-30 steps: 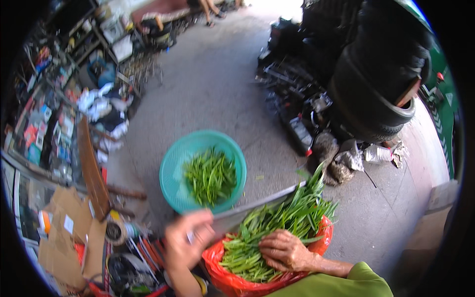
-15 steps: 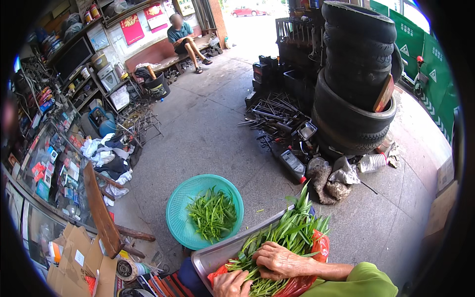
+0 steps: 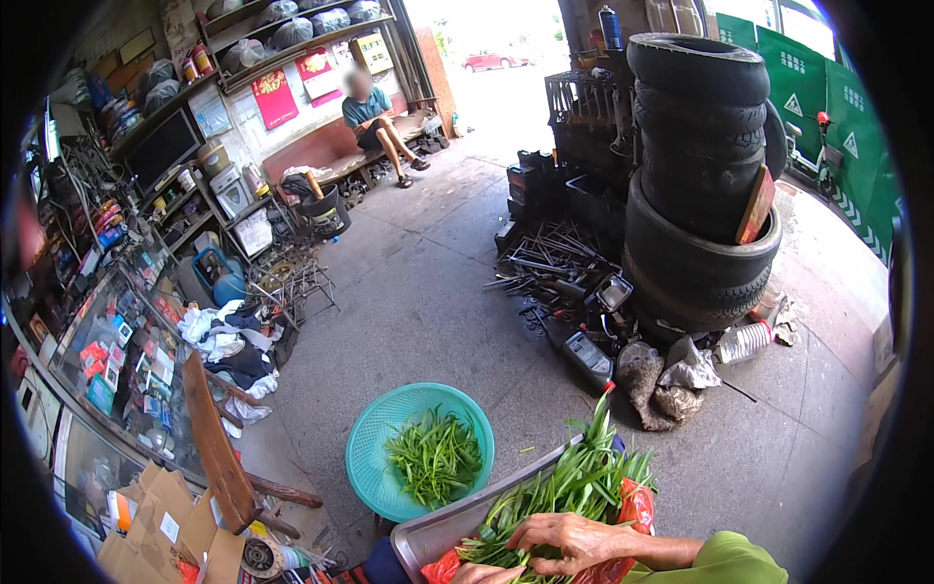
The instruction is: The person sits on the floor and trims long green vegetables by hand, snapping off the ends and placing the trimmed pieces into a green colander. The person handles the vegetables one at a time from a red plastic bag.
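Head view, from the biggest thing down: your metal tray (image 3: 438, 526) sits at the lower edge with its near part cut off by the frame, and I cannot tell what carries it. If it is perched on your lap, a hard tug on the stems could tip it toward the floor. The teal basin (image 3: 375, 453) stands on the concrete just beside the tray's left corner, holding a small heap of trimmed greens (image 3: 436, 457); anything you toss short would likely land on the dirty floor between them. The big bunch of greens (image 3: 574, 487) lies across the tray over a red bag (image 3: 637, 506), leaf tips pointing up and away from you, some hanging past the rim where they could slide off. Your right hand (image 3: 569, 540) lies palm down on the bunch, fingers (image 3: 525, 535) curled loosely over the stems, pressing rather than gripping. Your left hand (image 3: 482, 574) barely shows at the bottom edge, touching the stem ends; whether it is closed I cannot tell.
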{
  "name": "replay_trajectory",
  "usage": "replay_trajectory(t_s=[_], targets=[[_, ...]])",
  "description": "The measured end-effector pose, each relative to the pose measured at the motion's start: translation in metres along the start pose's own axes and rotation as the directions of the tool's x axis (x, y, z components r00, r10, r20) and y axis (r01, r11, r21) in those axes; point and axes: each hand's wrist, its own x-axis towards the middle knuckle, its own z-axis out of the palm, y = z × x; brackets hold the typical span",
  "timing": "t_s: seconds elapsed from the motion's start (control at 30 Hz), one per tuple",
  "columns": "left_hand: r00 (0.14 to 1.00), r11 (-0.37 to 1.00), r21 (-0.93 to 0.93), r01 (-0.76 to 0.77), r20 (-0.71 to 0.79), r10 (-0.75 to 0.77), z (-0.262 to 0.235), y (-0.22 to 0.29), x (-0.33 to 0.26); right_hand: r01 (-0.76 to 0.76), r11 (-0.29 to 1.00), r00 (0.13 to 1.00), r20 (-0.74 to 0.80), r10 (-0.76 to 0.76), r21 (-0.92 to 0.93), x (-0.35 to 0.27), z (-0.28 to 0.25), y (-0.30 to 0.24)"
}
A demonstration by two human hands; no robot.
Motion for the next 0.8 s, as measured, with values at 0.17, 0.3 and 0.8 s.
replay_trajectory(t_s=[0.17,0.3,0.8], targets=[[0.996,0.992,-0.108,0.062,-0.060,-0.069,0.009,-0.019,-0.007,0.032,0.996,0.997,0.068,-0.027,-0.081,-0.004,-0.014,0.002],[0.941,0.967,-0.095,0.236,-0.227,-0.252,0.024,-0.028,-0.015,-0.049,0.962,0.999,-0.002,0.050,-0.269,-0.005,-0.039,-0.009],[0.842,0.909,0.177,0.378,-0.474,-0.258,0.037,-0.060,-0.022,-0.129,0.745,0.917,0.207,0.340,-0.655,-0.031,-0.025,0.013]])
